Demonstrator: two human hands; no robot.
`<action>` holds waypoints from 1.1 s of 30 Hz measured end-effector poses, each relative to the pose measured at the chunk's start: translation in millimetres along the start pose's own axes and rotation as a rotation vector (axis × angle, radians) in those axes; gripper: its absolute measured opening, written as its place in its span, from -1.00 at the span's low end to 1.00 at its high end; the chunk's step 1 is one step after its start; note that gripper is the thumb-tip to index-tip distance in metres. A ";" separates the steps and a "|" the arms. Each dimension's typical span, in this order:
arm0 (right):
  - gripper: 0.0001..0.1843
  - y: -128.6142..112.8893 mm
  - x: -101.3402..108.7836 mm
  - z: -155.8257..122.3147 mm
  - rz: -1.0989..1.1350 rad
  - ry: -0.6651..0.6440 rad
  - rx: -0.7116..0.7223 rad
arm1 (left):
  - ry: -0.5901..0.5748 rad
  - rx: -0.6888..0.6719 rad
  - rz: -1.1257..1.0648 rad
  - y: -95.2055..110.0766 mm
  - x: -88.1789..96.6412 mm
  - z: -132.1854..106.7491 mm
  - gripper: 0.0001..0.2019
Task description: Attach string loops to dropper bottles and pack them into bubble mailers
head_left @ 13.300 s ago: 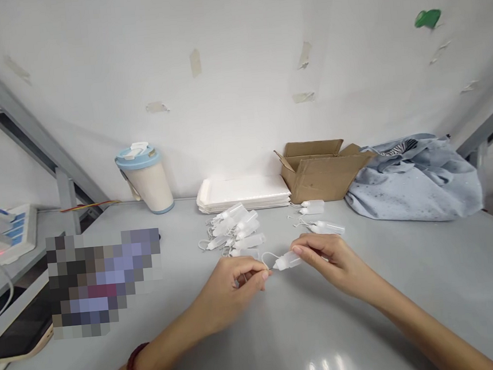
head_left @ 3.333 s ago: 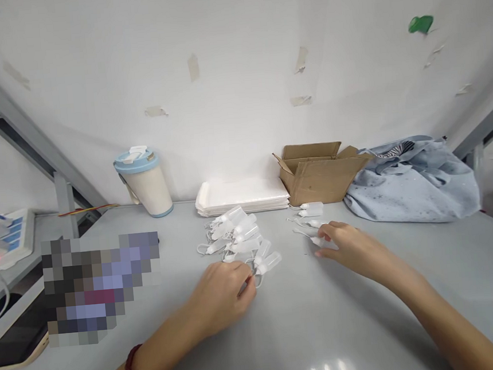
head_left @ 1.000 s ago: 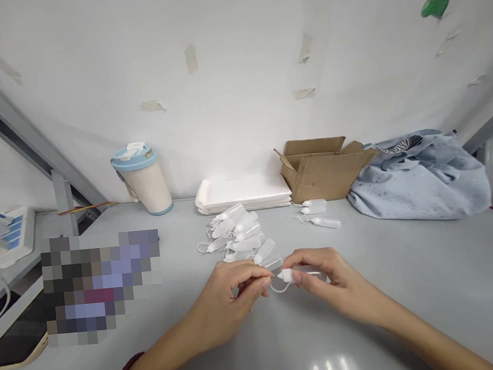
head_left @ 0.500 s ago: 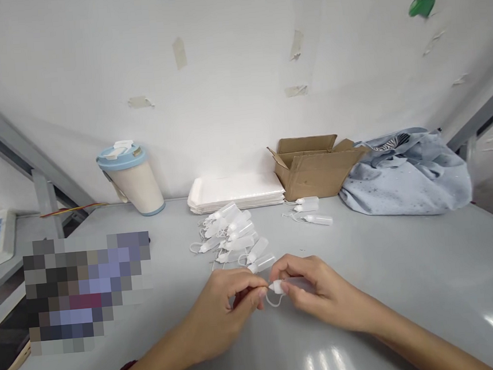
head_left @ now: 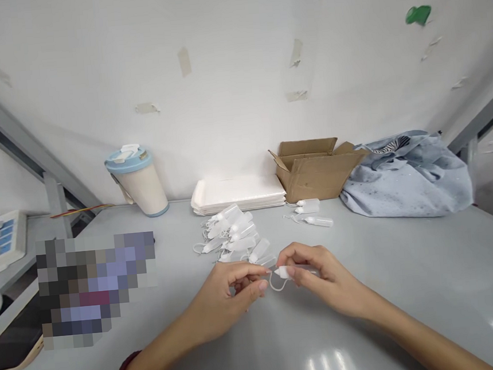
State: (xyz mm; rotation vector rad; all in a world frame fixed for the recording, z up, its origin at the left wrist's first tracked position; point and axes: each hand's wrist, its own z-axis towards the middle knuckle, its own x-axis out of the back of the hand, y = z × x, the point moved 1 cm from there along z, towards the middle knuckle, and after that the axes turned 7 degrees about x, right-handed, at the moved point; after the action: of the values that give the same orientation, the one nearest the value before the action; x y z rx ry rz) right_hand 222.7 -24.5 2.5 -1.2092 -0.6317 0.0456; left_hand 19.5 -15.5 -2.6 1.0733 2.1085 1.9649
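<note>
Right hand [head_left: 330, 281] pinches a small plastic dropper bottle [head_left: 299, 271] between fingertips; left hand [head_left: 226, 302] has fingers pressed together just beside its white cord loop [head_left: 276, 284].

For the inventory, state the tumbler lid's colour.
The tumbler lid is light blue, best seen in the head view.

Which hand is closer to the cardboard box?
The right hand, pinching a small plastic bottle, is nearer, in front of the cardboard box. The left hand is farther, in front of it and off to its left.
</note>
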 end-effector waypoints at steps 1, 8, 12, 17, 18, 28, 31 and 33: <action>-0.85 0.4 0.1 0.0 0.002 -0.001 -0.005 | 0.007 -0.002 -0.003 0.5 -0.3 -0.5 -0.77; -0.86 -0.5 -3.2 -0.3 0.023 -0.048 -0.009 | 0.007 -0.031 0.031 3.2 -4.5 -0.7 -0.76; -0.86 0.4 -7.4 -0.9 0.032 -0.068 0.003 | -0.006 -0.045 0.075 2.7 -6.8 -2.0 -0.76; -0.84 5.9 -14.6 -3.1 0.058 -0.056 0.032 | -0.044 -0.018 0.085 4.1 -12.1 -5.2 -0.76; -0.84 6.4 -15.7 -3.5 0.063 -0.049 0.045 | -0.052 -0.013 0.082 4.3 -13.0 -5.7 -0.76; -0.90 5.0 -17.6 -7.3 -0.057 -0.041 0.187 | -0.087 -0.008 0.033 0.0 -17.4 -7.4 -0.77; -0.89 3.2 -16.1 -8.7 -0.181 -0.013 0.310 | -0.092 -0.016 0.014 0.8 -18.1 -6.1 -0.79; -0.89 0.6 -14.5 -9.2 -0.244 0.027 0.383 | -0.095 -0.024 -0.017 3.3 -17.6 -5.7 -0.87</action>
State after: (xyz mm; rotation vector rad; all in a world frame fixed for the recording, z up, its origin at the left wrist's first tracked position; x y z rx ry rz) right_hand 215.2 -37.4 -6.2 -0.7578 -0.7064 -0.0531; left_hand 31.5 -29.7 -5.7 1.1175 2.0344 1.8863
